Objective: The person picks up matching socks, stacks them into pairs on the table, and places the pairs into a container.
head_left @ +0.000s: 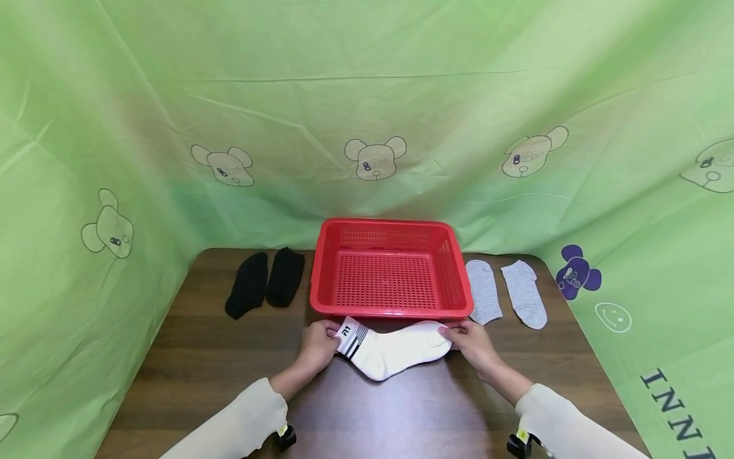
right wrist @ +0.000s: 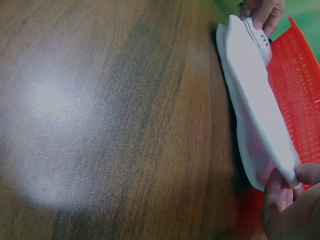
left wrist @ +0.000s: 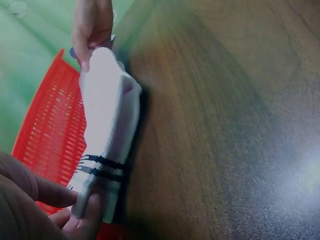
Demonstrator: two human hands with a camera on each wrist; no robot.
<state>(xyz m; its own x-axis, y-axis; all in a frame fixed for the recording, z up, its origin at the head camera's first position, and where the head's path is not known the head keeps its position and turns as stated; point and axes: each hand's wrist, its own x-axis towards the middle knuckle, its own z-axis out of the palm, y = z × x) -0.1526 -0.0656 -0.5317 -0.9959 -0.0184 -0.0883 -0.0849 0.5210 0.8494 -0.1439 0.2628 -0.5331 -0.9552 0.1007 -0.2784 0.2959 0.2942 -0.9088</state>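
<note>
A white sock (head_left: 401, 350) with black stripes and lettering at its cuff stretches sideways in front of the red basket. My left hand (head_left: 318, 347) pinches the cuff end between thumb and fingers. At the toe end my right hand (head_left: 471, 344) pinches the fabric the same way. Both wrist views show a second white layer (right wrist: 252, 155) lying just under the upper sock (left wrist: 102, 105), with a narrow gap between the two along the near side.
The red basket (head_left: 392, 314) stands behind the sock, close to both hands. Two black socks (head_left: 250, 284) lie left of it and two grey socks (head_left: 524, 294) right of it. A green printed curtain (head_left: 378, 83) surrounds the wooden table (head_left: 229, 382).
</note>
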